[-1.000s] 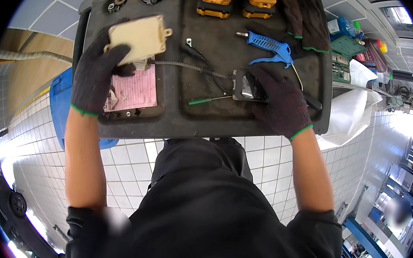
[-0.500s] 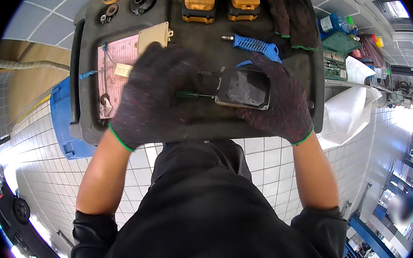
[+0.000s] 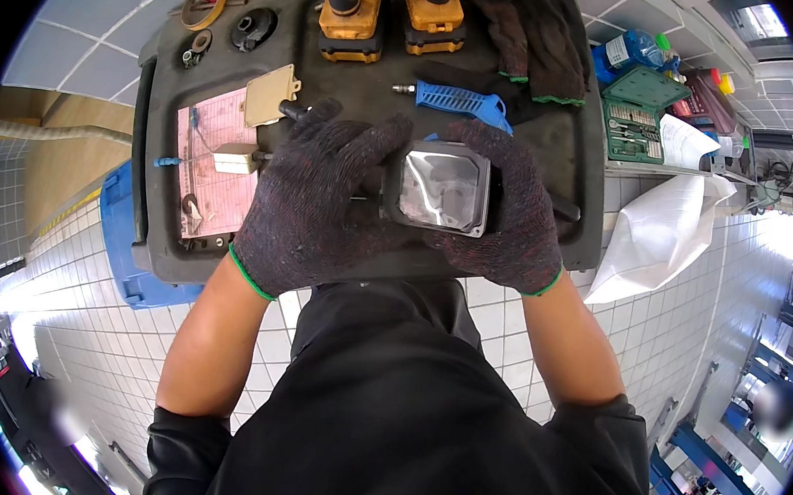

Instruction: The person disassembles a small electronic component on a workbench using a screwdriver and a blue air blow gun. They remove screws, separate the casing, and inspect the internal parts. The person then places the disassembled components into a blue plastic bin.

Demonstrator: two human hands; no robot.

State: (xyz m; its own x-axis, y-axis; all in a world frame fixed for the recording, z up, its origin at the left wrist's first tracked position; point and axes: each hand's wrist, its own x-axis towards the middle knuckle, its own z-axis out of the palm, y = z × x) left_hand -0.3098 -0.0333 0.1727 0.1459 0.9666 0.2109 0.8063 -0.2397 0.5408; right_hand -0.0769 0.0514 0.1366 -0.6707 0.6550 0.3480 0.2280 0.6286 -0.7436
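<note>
My gloved right hand (image 3: 515,206) grips a small black square housing (image 3: 392,199) by its right side, thumb below and fingers above. Shiny clear film or cover (image 3: 440,187) lies in the face turned toward me. My gloved left hand (image 3: 315,197) is open at the housing's left, its fingers apart, one fingertip close to the upper left corner; contact there is unclear. Beyond that hand lies a dark cylindrical piece (image 3: 291,110), partly hidden. A cream block (image 3: 233,158) and a beige plate (image 3: 271,95) lie on pink paper (image 3: 214,206) to the left.
The black cart top (image 3: 383,89) carries a blue air blow gun (image 3: 463,101), two yellow-and-black power tools (image 3: 354,19) and spare gloves (image 3: 544,52). A dark handle (image 3: 566,207) lies right of my right hand. Beside the cart are a green socket case (image 3: 635,132) and white sheeting (image 3: 661,225).
The housing has tilted, its face now catching the light, and come a little toward my left hand. The left hand has moved closer to it, covering the green-handled screwdriver.
</note>
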